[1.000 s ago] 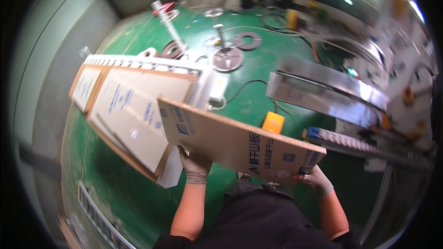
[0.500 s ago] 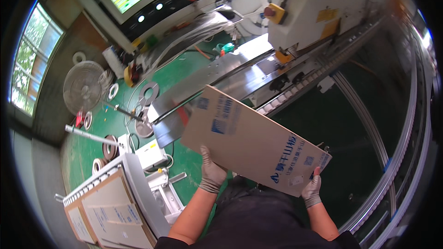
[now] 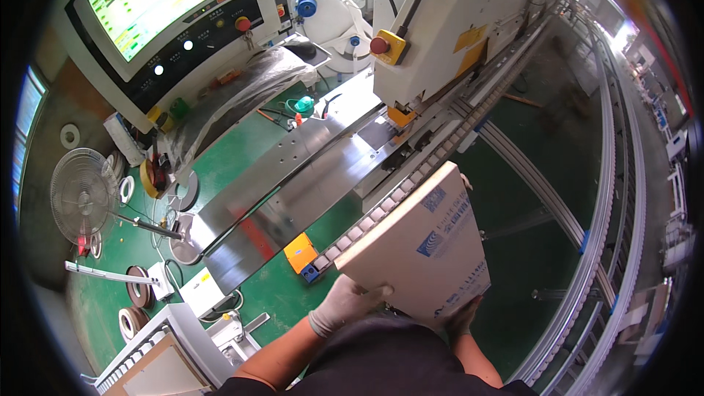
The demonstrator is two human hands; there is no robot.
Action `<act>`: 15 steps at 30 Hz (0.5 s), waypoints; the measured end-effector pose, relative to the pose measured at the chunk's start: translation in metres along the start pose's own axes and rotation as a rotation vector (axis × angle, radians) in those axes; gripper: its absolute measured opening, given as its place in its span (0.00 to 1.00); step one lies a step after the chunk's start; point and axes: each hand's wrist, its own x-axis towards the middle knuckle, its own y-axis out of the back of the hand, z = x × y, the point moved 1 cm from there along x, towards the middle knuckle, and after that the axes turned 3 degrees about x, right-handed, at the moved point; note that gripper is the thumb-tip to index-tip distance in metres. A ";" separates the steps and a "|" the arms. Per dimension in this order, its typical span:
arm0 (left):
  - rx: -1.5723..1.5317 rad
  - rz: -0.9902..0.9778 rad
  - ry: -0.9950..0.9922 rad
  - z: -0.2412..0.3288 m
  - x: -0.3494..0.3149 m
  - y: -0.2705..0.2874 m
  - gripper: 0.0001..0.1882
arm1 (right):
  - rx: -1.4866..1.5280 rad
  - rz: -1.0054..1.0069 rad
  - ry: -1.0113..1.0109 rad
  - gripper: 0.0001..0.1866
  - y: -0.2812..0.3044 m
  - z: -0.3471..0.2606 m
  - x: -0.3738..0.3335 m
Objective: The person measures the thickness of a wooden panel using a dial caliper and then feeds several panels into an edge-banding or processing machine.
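Note:
A flat tan board (image 3: 424, 246) with blue printing is held tilted in front of my body by both gloved hands. My left hand (image 3: 346, 303) grips its near left corner, with the thumb lying on the printed face. At the near right edge, my right hand (image 3: 465, 315) holds the board from the side, its fingers partly hidden behind it. The board's long pale edge lies alongside a rail of white roller blocks (image 3: 380, 213); whether it touches them I cannot tell.
Beyond the rail are a shiny steel table (image 3: 293, 198) and a white machine housing (image 3: 433, 37) with a red stop button (image 3: 379, 45). A lit screen panel (image 3: 158, 0) stands far left. A fan (image 3: 84, 194), a board-laden cart (image 3: 161, 367) and curved metal rails (image 3: 605, 227) surround me.
The board has turned and tilted, its long edge swinging to the rail of rollers. My right hand has slipped further behind its edge. The view has shifted to the right.

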 end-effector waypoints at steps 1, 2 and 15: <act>-0.041 -0.008 -0.005 0.001 0.003 0.005 0.14 | -0.017 0.002 0.040 0.43 -0.001 -0.002 0.000; -0.082 -0.015 -0.009 0.001 0.007 0.009 0.14 | -0.034 0.004 0.079 0.43 0.000 -0.003 0.002; -1.337 -0.326 -0.482 -0.018 0.157 0.080 0.07 | -0.908 -0.211 1.339 0.15 -0.142 -0.150 -0.035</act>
